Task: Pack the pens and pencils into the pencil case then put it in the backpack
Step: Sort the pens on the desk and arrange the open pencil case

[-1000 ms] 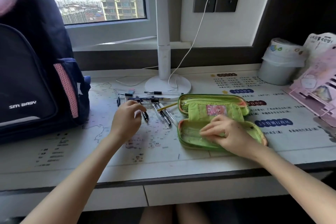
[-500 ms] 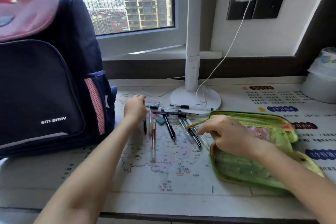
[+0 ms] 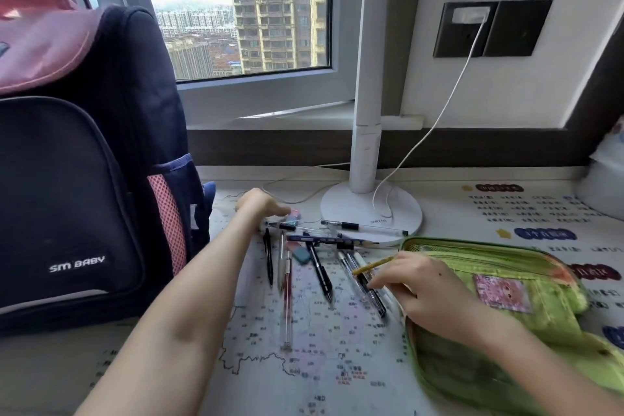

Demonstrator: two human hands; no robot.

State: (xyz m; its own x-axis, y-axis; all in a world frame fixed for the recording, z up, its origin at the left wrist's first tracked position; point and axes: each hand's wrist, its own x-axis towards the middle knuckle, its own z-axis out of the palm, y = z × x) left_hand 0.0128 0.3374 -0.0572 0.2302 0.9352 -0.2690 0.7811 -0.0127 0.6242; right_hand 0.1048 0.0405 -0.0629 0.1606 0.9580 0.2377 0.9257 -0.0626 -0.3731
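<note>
Green fabric pencil case lies unzipped on the desk, right of the scattered pens and pencils. Right hand rests at its edge, fingers loosely curled over a black pen; grip unclear. Left hand reaches the far pens, fingers bent, hold unclear. Dark backpack stands upright at left.

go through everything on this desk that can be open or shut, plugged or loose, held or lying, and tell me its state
Green fabric pencil case: unzipped, lying open.
Navy backpack with pink flap: upright, flap down.
White charger: plugged into the wall socket.
Yellow pencil: in the right hand.
Blue pencil: lying loose.
Left hand: on the pens' far ends.
</note>
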